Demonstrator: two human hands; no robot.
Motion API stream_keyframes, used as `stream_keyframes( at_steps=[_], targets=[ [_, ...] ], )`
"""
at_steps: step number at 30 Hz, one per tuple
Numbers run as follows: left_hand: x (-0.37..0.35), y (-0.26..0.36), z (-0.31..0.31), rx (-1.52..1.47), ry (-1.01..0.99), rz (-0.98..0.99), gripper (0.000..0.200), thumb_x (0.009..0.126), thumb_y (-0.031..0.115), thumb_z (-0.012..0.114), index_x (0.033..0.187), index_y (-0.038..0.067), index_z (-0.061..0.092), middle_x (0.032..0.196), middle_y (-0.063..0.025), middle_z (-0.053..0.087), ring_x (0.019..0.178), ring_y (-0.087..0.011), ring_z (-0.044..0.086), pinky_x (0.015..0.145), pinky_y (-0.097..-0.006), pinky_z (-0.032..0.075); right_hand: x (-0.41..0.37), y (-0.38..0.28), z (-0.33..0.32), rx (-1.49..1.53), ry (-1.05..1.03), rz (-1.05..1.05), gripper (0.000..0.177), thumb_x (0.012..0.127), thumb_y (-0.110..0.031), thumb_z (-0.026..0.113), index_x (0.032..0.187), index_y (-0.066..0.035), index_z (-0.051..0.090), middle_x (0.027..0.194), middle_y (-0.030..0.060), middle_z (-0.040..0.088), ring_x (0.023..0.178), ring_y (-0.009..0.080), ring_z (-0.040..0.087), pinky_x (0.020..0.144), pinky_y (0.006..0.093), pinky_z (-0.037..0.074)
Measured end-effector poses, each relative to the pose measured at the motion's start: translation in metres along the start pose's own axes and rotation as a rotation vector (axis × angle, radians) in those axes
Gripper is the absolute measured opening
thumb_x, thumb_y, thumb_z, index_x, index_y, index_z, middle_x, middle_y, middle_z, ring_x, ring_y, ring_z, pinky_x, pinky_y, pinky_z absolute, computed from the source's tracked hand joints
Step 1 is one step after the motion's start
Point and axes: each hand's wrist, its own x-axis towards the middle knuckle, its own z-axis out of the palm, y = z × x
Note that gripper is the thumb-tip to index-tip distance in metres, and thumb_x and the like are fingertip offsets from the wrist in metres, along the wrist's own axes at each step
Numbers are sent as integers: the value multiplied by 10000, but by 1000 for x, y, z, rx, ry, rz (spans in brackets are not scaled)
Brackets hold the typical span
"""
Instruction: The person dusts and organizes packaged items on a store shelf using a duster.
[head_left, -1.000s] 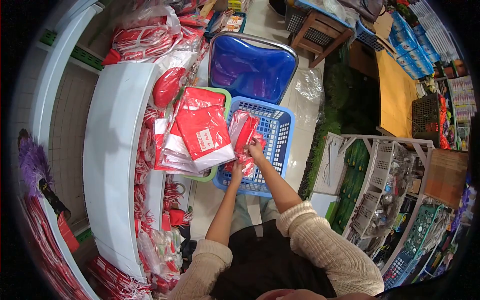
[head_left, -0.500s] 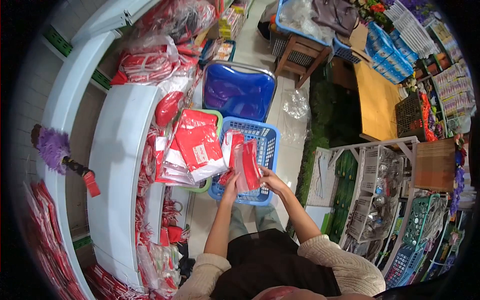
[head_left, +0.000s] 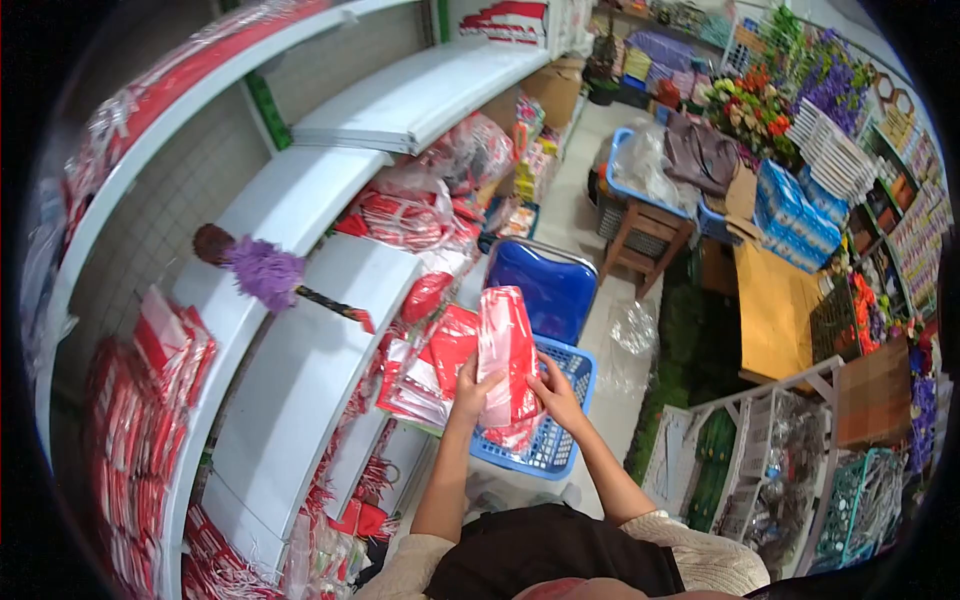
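A red and white item in clear plastic point(head_left: 509, 350) is held upright between both hands. My left hand point(head_left: 474, 392) grips its left edge, with the fingers partly behind it. My right hand point(head_left: 556, 390) closes on its right edge. Below the hands, a blue plastic basket point(head_left: 582, 372) holds more red packets point(head_left: 512, 436). Just left of the basket lies a pile of red and white packets point(head_left: 424, 375). A blue chair point(head_left: 545, 290) stands beyond the basket.
White shelves point(head_left: 320, 320) run along the left, with a purple duster point(head_left: 265, 273) and stacked red packets point(head_left: 135, 440). A wooden stool point(head_left: 648, 240) bearing a blue tray stands further back. At the right are a yellow board point(head_left: 775, 310) and a white rack point(head_left: 735, 400).
The view has swung up and to the left, bringing more shelving into sight. Both hands have raised the red and white packet from over the basket, and it now shows longer and more upright.
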Motion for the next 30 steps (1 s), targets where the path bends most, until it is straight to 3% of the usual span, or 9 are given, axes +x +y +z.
stream_keyframes(
  at_steps=[4, 8, 11, 15, 17, 19, 21, 24, 30],
  targets=[
    [-22, 61, 11, 24, -5, 164, 557, 723, -1, 639, 1230, -11, 407, 1124, -93, 528, 1017, -162, 517, 885, -290, 404, 0, -48, 50, 124, 152, -251, 437, 861, -59, 534, 1266, -5, 379, 1011, 105, 604, 866, 118, 576, 754, 237, 460],
    [-39, 99, -12, 48, 18, 303, 650, 743, 43, 602, 1309, -12, 288, 1235, -121, 437, 1120, -203, 443, 956, -320, 341, 9, -86, 95, 153, 157, -486, 422, 838, -31, 555, 1233, 27, 417, 1000, 120, 607, 853, 106, 577, 738, 231, 461],
    [-58, 140, -23, -41, 67, 296, 612, 787, 46, 523, 1331, -14, 249, 1279, -134, 396, 1169, -218, 404, 982, -332, 316, 12, -114, 128, 278, -31, -362, 421, 831, -18, 556, 1221, 56, 414, 1056, 129, 592, 941, 139, 570, 812, 242, 438],
    [-76, 165, -57, -203, 203, 247, 579, 797, 35, 485, 1327, -14, 256, 1277, -144, 402, 1161, -239, 419, 977, -345, 332, 20, -133, 172, 184, -174, -420, 395, 839, -77, 573, 1196, 45, 458, 989, 74, 605, 850, 79, 554, 721, 200, 432],
    [-85, 177, -73, -322, 283, 277, 558, 801, 38, 464, 1321, -13, 267, 1268, -153, 416, 1149, -258, 439, 971, -357, 348, 34, -151, 179, -161, -213, -380, 299, 852, -110, 555, 1118, 25, 540, 868, 43, 610, 705, 56, 517, 618, 214, 410],
    [-95, 192, -82, -329, 329, 345, 530, 802, 40, 455, 1302, -25, 293, 1241, -152, 446, 1130, -265, 458, 960, -369, 364, 50, -175, 194, -376, -164, -583, 274, 819, -106, 579, 1080, -22, 576, 782, 44, 590, 655, 91, 501, 595, 233, 390],
    [-101, 200, -92, -337, 363, 392, 519, 803, 43, 458, 1294, -28, 306, 1235, -146, 453, 1123, -260, 463, 960, -368, 364, 61, -201, 215, -637, 95, -980, 285, 753, -138, 619, 1006, -13, 581, 682, 87, 525, 661, 204, 514, 608, 304, 403],
    [-110, 209, -98, -351, 427, 374, 486, 826, 65, 461, 1287, 1, 322, 1220, -137, 463, 1097, -255, 482, 937, -371, 386, 90, -208, 236, -918, 353, -1219, 336, 751, -168, 621, 1058, -51, 553, 775, 121, 572, 709, 287, 537, 665, 349, 440],
    [-118, 205, -126, -480, 368, 383, 434, 852, 159, 445, 1244, -15, 378, 1163, -149, 509, 1052, -261, 513, 911, -376, 405, 111, -169, 257, -1069, -45, -646, 311, 806, -267, 563, 1022, -46, 520, 798, 198, 600, 734, 366, 586, 623, 460, 451]
  ],
)
